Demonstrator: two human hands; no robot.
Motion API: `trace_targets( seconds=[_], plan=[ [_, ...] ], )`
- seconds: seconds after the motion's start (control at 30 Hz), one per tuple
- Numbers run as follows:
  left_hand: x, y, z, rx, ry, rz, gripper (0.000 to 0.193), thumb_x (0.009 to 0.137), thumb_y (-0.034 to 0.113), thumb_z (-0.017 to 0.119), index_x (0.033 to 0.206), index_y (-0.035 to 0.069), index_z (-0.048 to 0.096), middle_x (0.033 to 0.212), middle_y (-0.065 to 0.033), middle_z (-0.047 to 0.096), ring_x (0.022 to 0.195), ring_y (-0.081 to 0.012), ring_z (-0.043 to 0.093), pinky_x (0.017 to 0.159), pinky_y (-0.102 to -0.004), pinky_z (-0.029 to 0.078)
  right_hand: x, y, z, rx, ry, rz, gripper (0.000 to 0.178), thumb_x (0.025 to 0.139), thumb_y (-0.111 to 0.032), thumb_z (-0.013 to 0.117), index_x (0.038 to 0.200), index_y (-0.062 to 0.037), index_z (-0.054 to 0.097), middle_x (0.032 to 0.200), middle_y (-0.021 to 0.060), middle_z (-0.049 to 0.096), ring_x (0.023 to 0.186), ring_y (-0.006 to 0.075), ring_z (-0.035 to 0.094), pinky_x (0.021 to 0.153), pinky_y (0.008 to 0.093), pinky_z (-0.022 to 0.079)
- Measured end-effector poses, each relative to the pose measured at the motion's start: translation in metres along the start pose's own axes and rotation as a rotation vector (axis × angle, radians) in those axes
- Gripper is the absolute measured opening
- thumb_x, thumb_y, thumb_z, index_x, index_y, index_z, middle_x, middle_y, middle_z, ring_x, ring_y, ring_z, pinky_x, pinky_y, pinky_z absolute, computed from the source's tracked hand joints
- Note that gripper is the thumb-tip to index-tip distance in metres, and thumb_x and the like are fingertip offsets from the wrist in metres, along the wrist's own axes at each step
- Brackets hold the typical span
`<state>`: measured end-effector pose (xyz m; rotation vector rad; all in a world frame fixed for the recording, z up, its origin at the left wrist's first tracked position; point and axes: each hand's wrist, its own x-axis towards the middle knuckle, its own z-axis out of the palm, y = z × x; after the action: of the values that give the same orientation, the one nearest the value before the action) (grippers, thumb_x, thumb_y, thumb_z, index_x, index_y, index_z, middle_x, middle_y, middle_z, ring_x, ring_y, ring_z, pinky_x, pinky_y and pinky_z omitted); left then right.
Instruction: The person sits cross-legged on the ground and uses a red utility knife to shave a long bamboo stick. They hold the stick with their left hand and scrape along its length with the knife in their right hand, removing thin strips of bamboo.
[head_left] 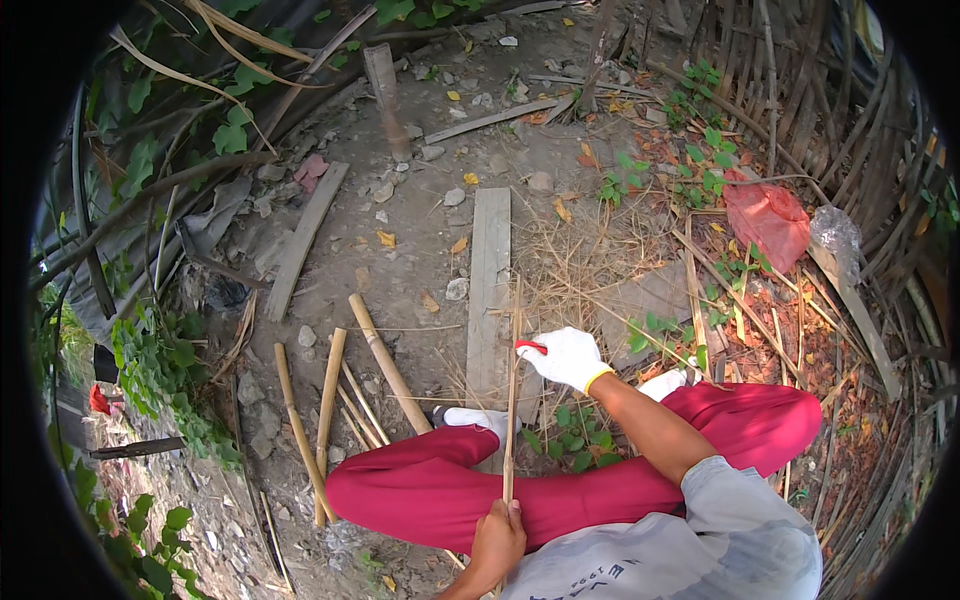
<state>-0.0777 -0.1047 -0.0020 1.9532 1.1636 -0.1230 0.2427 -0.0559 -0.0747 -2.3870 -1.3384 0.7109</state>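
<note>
A long thin bamboo strip (513, 420) runs upright in the picture, from my lap to above the board. My left hand (498, 540), bare, is closed around its lower part, near my thigh. My right hand (565, 358) wears a white glove with a yellow cuff. It is closed on a red-handled tool (531, 347) beside the upper part of the strip. Only the red end shows; I cannot make out a blade. Beneath the strip's upper part lies a grey wooden board (490, 240), flat on the ground between my feet.
Several bamboo poles (385, 360) lie to the left of my knee. Fine shavings (580, 265) are scattered right of the board. Another plank (308, 240) lies further left, and a short post (385, 100) stands beyond it. A red plastic bag (768, 222) rests by the stick fence (770, 80).
</note>
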Motion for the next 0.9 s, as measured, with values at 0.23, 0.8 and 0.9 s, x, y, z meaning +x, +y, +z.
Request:
trace_targets(
  seconds=[0.23, 0.8, 0.9],
  plan=[
    [-0.018, -0.015, 0.001, 0.106, -0.041, -0.003, 0.044, 0.109, 0.036, 0.045, 0.096, -0.004, 0.058, 0.073, -0.0303, 0.065, 0.069, -0.0522, 0.064, 0.065, -0.0578, 0.05, 0.014, 0.02, 0.006, -0.034, 0.024, 0.059, 0.053, 0.096, -0.064, 0.05, 0.106, -0.0204, 0.08, 0.098, 0.0154, 0.076, 0.095, 0.0361, 0.072, 0.082, 0.0477, 0.057],
    [-0.055, -0.019, -0.021, 0.293, -0.18, -0.097, 0.043, 0.107, 0.038, 0.043, 0.107, 0.001, 0.066, 0.089, -0.0281, 0.07, 0.093, -0.0499, 0.068, 0.086, -0.0589, 0.048, 0.054, 0.05, 0.013, -0.166, -0.035, 0.181, 0.06, 0.096, -0.062, 0.051, 0.102, -0.0094, 0.079, 0.105, 0.0172, 0.076, 0.104, 0.0357, 0.072, 0.09, 0.0489, 0.056],
    [-0.069, -0.034, -0.018, 0.248, -0.187, -0.105, 0.045, 0.108, 0.04, 0.043, 0.104, 0.0, 0.064, 0.084, -0.0252, 0.068, 0.083, -0.0457, 0.066, 0.078, -0.056, 0.048, 0.065, 0.084, 0.012, -0.083, 0.114, 0.482, 0.059, 0.097, -0.059, 0.052, 0.103, -0.0067, 0.079, 0.106, 0.0192, 0.076, 0.104, 0.036, 0.072, 0.091, 0.048, 0.056]
  ],
)
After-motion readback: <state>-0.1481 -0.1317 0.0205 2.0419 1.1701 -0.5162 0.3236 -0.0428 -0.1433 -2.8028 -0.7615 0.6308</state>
